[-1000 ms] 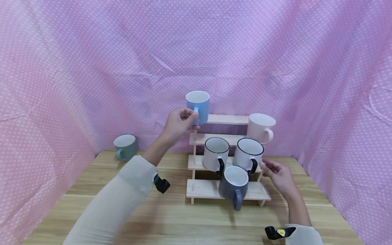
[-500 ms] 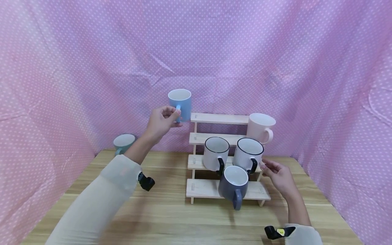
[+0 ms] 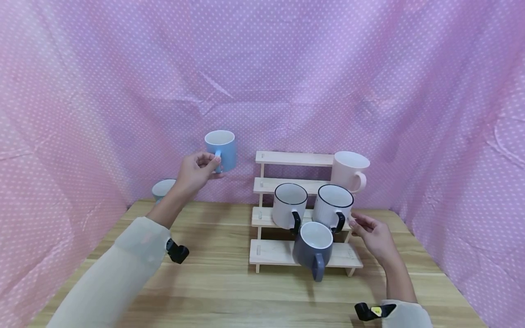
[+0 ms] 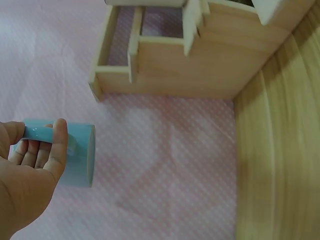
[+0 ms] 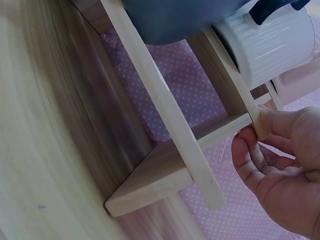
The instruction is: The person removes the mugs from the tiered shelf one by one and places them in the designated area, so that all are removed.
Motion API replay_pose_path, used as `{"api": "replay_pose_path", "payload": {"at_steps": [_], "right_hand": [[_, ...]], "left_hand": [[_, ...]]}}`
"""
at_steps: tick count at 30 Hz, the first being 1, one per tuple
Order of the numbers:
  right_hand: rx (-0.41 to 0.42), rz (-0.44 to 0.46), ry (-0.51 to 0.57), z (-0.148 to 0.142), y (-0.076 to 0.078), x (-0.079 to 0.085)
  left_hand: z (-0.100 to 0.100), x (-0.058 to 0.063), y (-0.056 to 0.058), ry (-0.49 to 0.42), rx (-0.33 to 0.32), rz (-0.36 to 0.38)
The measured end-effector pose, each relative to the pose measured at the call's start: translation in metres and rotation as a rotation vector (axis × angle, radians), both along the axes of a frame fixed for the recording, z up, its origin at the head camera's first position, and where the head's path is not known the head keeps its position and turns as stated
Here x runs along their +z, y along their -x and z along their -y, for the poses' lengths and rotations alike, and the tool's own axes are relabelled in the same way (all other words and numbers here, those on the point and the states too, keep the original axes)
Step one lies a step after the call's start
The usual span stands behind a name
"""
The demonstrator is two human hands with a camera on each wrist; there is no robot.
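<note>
My left hand (image 3: 196,173) holds a light-blue mug (image 3: 228,154) by its handle, upright in the air left of the stepped wooden rack (image 3: 270,253). In the left wrist view the thumb and fingers close round the handle of the mug (image 4: 80,165). At the rack's right side, my right hand (image 3: 375,239) pinches a shelf end, thumb above and fingers below, as the right wrist view shows. Two white mugs with black rims, one left (image 3: 287,209) and one right (image 3: 328,209), share a middle shelf. A dark grey mug (image 3: 305,253) sits on the lowest shelf.
A pale pink mug (image 3: 342,171) stands high on the rack's right side. Behind the left forearm, a green mug (image 3: 161,187) is partly hidden at the back left of the wooden table (image 3: 229,296). A pink dotted cloth (image 3: 164,68) hangs behind.
My left hand has carried the blue mug leftward, away from the rack's top shelf, and slightly down at the last. The left arm now covers more of the green mug. My right hand stays put.
</note>
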State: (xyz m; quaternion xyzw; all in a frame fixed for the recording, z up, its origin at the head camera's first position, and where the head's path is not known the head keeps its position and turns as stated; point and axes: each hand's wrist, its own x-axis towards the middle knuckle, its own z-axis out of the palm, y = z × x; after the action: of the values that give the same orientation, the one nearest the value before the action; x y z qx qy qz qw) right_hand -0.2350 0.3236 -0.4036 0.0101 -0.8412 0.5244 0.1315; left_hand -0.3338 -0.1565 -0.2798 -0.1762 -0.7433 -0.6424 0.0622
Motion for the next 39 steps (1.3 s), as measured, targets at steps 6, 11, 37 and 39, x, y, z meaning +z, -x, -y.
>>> {"api": "replay_pose_path", "payload": {"at_steps": [6,11,37,39], "right_hand": [[0.002,0.003,-0.003,-0.001,0.001,-0.001],[0.000,0.003,-0.004,-0.001,0.000,-0.001],[0.006,-0.017,0.004,-0.003,0.001,-0.004],[0.007,-0.017,0.007,-0.002,0.002,-0.004]], "left_hand": [[0.017,-0.021,0.001,0.021,0.027,0.022],[0.029,-0.041,0.002,0.015,0.067,0.061],[0.070,-0.138,0.008,0.039,0.215,0.178],[0.074,-0.144,0.009,0.039,0.212,0.177]]}}
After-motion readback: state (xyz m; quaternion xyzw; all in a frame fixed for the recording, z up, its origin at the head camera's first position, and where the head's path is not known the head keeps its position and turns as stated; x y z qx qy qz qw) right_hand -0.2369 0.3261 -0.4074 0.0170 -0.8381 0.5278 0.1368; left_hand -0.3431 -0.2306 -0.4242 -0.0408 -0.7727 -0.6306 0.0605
